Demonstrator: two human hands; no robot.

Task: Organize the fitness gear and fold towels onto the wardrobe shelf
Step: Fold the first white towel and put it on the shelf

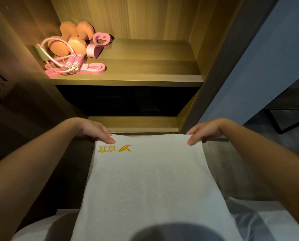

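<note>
White towel (145,180), yellow embroidery, held flat below the wardrobe shelf (145,66); near end cut off by frame bottom. Left hand (95,130) and right hand (202,131) pinch its far corners, fingertips hidden beneath. Orange dumbbells (72,40) and pink jump rope (74,61) tangle at shelf's left.

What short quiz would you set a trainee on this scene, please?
1. True or false: the left hand and the right hand each pinch a far corner of the white towel.
2. The orange dumbbells sit at which side of the shelf? A left, B middle, C right.
3. Fill in: the embroidery on the white towel is ___ in colour.
Key: 1 true; 2 A; 3 yellow.
</note>
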